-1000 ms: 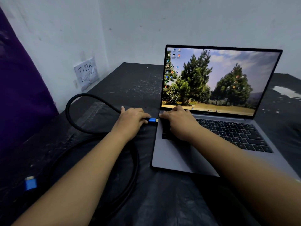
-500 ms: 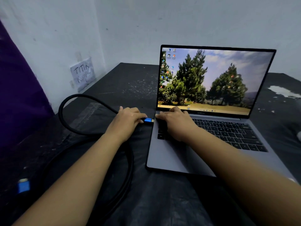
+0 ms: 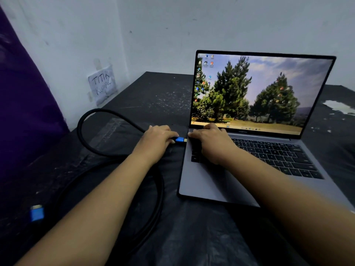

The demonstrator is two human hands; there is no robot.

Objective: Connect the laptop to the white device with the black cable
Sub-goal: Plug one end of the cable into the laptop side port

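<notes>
While the left hand [image 3: 156,141] pinches the blue plug [image 3: 180,139] of the black cable [image 3: 90,120] right at the left edge of the laptop [image 3: 211,181], the right hand [image 3: 209,143] lies flat on the keyboard's left end.

At centre frame the plug's metal tip sits just beside the laptop's side; whether it has entered a port cannot be told. From the left hand the cable loops toward the left of the frame and coils on the dark desk [image 3: 161,96], its second blue plug [image 3: 36,213] lying free at lower left. On the wall at upper left hangs a paper note [image 3: 102,84].
</notes>
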